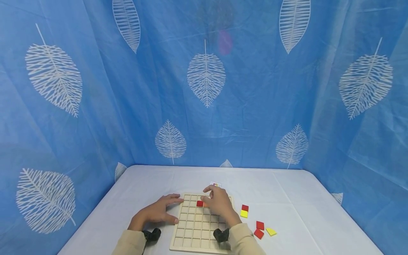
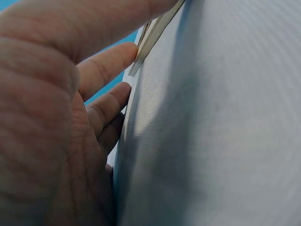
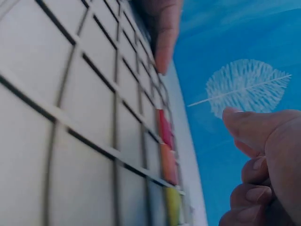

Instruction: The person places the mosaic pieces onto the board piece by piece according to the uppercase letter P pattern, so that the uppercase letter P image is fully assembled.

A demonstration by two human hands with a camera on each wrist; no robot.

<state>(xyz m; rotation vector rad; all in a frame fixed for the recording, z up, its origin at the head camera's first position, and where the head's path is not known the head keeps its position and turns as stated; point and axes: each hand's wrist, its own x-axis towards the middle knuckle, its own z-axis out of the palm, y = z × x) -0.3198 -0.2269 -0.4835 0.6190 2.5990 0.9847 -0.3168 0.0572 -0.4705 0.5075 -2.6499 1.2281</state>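
Note:
A pale wooden grid board (image 1: 192, 225) lies on the table. My left hand (image 1: 158, 209) rests at its left edge with fingers spread; in the left wrist view, fingertips (image 2: 128, 52) are right at the board's side. Above the board's far rows is my right hand (image 1: 219, 203), its thumb and index finger apart and no piece visible between them. Near the far edge sits a red tile (image 1: 199, 203), beside an orange tile (image 3: 168, 164) and a yellow tile (image 3: 172, 205) in the right wrist view. From the head, my right hand hides the yellow one.
Right of the board, a red tile (image 1: 245, 208) adjoins a yellow tile (image 1: 244, 214). Farther right lie two more red tiles (image 1: 260, 225) and a yellow piece (image 1: 271, 231). A small card with coloured dots (image 1: 216, 184) is behind the board. Blue curtains (image 1: 242, 106) surround the white table (image 1: 293, 198).

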